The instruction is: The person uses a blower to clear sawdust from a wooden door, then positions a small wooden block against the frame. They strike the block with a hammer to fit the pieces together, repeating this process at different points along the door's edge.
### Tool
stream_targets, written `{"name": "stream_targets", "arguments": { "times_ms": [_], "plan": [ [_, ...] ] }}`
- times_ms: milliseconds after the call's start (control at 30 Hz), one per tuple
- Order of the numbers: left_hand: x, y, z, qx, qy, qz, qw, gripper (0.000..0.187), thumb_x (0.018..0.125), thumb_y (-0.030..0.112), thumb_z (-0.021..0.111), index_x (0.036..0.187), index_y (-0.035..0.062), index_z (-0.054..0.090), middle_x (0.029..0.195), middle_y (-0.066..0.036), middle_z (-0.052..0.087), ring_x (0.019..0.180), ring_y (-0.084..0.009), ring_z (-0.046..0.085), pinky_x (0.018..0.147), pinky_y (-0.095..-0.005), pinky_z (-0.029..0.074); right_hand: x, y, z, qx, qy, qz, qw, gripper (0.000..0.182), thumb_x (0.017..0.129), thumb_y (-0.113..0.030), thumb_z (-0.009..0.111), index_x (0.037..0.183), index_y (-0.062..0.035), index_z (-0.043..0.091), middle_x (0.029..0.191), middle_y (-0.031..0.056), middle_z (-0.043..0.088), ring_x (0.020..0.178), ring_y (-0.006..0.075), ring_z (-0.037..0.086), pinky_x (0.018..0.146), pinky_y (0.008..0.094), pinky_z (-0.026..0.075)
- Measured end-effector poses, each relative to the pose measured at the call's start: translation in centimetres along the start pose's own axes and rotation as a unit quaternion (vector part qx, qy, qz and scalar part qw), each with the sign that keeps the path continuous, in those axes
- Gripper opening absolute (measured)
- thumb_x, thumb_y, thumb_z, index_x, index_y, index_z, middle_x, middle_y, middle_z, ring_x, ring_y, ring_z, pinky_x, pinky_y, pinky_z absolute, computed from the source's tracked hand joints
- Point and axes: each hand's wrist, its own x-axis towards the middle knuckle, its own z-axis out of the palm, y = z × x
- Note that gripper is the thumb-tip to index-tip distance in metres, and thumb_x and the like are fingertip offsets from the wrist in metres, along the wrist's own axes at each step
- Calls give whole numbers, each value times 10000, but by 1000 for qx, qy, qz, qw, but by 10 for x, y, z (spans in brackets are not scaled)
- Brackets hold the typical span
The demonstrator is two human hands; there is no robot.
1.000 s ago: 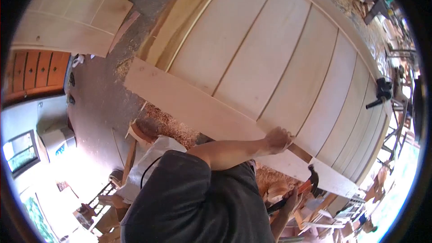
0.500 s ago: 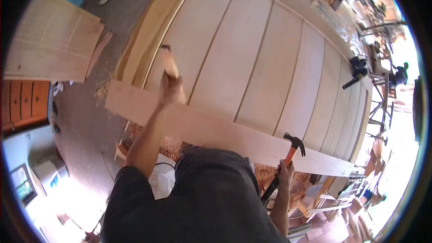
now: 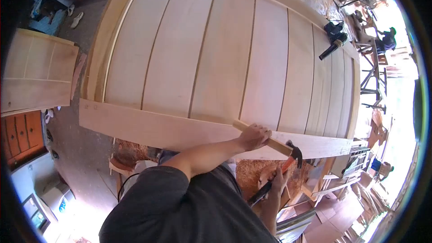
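My left hand (image 3: 254, 137) is wrapped round a short, pale wooden stick (image 3: 278, 146), held slantwise over the near rail of a large wooden panel (image 3: 220, 58). The stick's lower right end is right at the head of a claw hammer (image 3: 294, 153). That hammer is gripped by my right hand (image 3: 279, 179) around its orange and black handle, head up, just off the panel's near edge. The panel has several wide boards with dark grooves between them, set inside a frame.
A black blower (image 3: 334, 38) rests on the panel's far right part. Wood shavings (image 3: 252, 175) lie below the near edge. At left are another wooden panel (image 3: 38, 72) and an orange-brown cabinet (image 3: 22, 137). A person (image 3: 387, 40) is at the far right.
My left hand has come from the panel's left end across to the right, bringing the stick close to the hammer. The view has shifted, and the hammer stays in my right hand.
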Motion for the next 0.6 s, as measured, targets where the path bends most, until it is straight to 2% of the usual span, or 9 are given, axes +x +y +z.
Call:
{"name": "stream_targets", "arguments": {
  "times_ms": [67, 100, 233, 333, 367, 467, 500, 600],
  "plan": [
    [24, 5, 21, 5, -25, -36, 999, 254, 843, 269, 662, 983, 63, 613, 911, -114, 672, 884, -288, 665, 789, -428, 507, 18, 6, -31, 18, -7, -3, 1000, 113, 951, -127, 591, 968, -99, 483, 616, -17, 451, 434, 83, 444, 390, 234, 382],
    [32, 5, 28, -2, -3, -58, 998, 255, 831, 256, 675, 986, 63, 614, 903, -119, 678, 881, -282, 678, 769, -428, 521, 24, 3, -43, 7, -5, 13, 1000, 120, 952, -133, 595, 972, -102, 480, 614, -16, 450, 433, 85, 446, 387, 236, 388],
    [43, -4, 44, 37, -43, -126, 990, 216, 818, 237, 669, 953, 78, 615, 888, -116, 690, 835, -290, 696, 721, -445, 538, 53, -3, -77, -37, -9, 77, 996, 154, 950, -166, 611, 981, -112, 469, 609, -14, 445, 429, 92, 451, 373, 249, 416],
    [40, -8, 48, 16, -46, -126, 991, 197, 840, 244, 630, 948, 81, 613, 884, -113, 690, 832, -287, 694, 719, -445, 539, 65, -2, -84, -52, -3, 50, 997, 219, 897, -107, 574, 1097, -25, 535, 808, -9, 532, 649, 64, 508, 531, 216, 419],
    [38, -8, 51, 23, -51, -123, 991, 186, 848, 239, 614, 945, 81, 616, 881, -111, 691, 828, -285, 694, 710, -441, 541, 65, -7, -86, -61, -10, 65, 996, 204, 911, -148, 597, 1066, -31, 531, 807, -12, 523, 656, 67, 510, 537, 214, 420],
    [39, -17, 64, 60, -39, -120, 990, 163, 860, 222, 581, 934, 83, 621, 865, -108, 689, 814, -281, 693, 684, -428, 544, 74, 3, -79, -17, -35, 9, 999, 143, 960, -169, 589, 990, -109, 463, 609, -8, 444, 413, 96, 439, 360, 258, 408],
    [38, -19, 73, 75, -26, -116, 990, 156, 857, 215, 579, 929, 84, 621, 856, -109, 685, 808, -280, 694, 676, -422, 545, 56, -23, -57, 6, -64, 23, 998, 142, 959, -163, 588, 987, -105, 461, 602, -8, 438, 404, 98, 434, 348, 262, 400],
    [35, -18, 74, 102, -8, -106, 989, 135, 859, 189, 561, 910, 83, 626, 827, -107, 685, 789, -268, 698, 652, -409, 547, 61, -36, -66, -79, -130, -2, 988, 144, 956, -154, 591, 988, -102, 461, 595, -10, 427, 389, 98, 422, 336, 264, 390]
  ]
}}
